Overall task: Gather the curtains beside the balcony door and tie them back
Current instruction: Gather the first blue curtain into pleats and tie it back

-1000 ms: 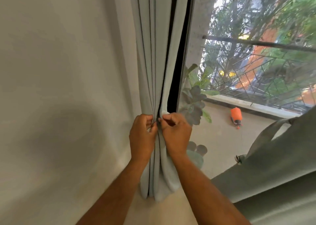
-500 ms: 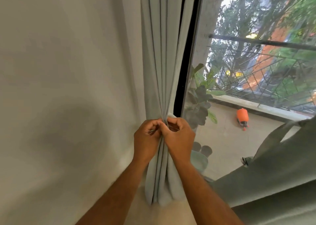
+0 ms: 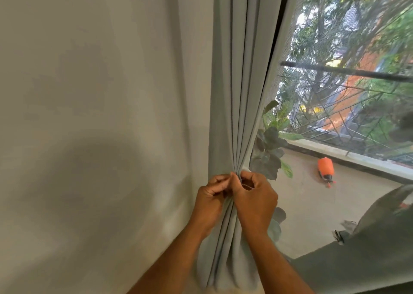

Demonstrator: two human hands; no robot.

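Note:
A pale grey-green curtain (image 3: 237, 92) hangs in tight folds beside the dark frame of the balcony door (image 3: 280, 25). The folds are pinched into a narrow waist at mid-height. My left hand (image 3: 211, 202) grips the bunch from the left, fingers curled shut. My right hand (image 3: 254, 201) grips it from the right, thumb and fingers closed at the same pinch point. Both hands touch each other there. Whether a tie-back band lies between the fingers is hidden. Below my hands the fabric flares out again.
A plain white wall (image 3: 89, 115) fills the left. Through the glass are a leafy potted plant (image 3: 270, 146), an orange spray bottle (image 3: 326, 167) on the balcony floor and a metal railing (image 3: 346, 70). Another grey-green cloth (image 3: 368, 255) drapes at the lower right.
The view has shifted, so curtain and hands sit further right and lower in frame. The folds are drawn tighter at the pinch, and my hands have closed in against each other.

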